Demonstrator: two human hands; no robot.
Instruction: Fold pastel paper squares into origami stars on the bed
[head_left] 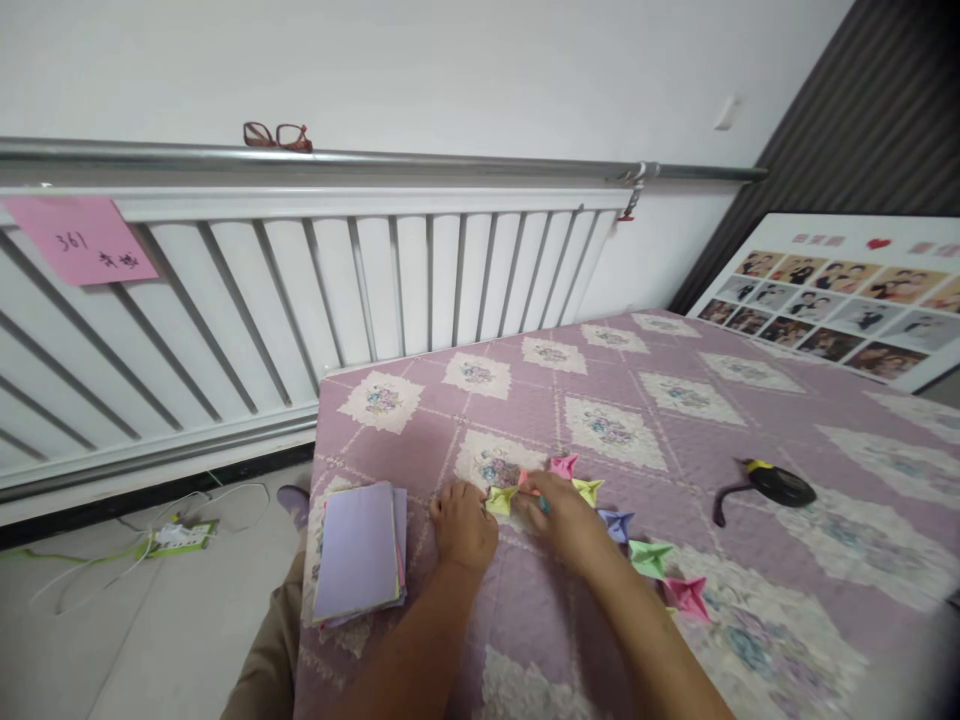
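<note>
My left hand (463, 527) rests on the patterned cover with its fingers lying down, beside a yellow folded paper piece (501, 500). Its fingertips are close to the paper, and nothing shows inside the hand. My right hand (561, 512) is closed over an orange-pink folded paper piece (527, 480); a bit of blue shows by its fingers, and the grip is partly hidden. A row of similar pointed pieces runs along the right forearm: pink (564, 466), yellow (589, 490), purple (616, 525), green (649, 558) and darker pink (686, 597).
A stack of coloured paper sheets (358, 550) lies left of my left hand. At right is a black, yellow-ended object with a strap (780, 485). Behind stand a white radiator (442, 270) and a photo board (840, 290). Glasses (277, 137) rest on the pipe; a power strip (180, 538) is on the floor.
</note>
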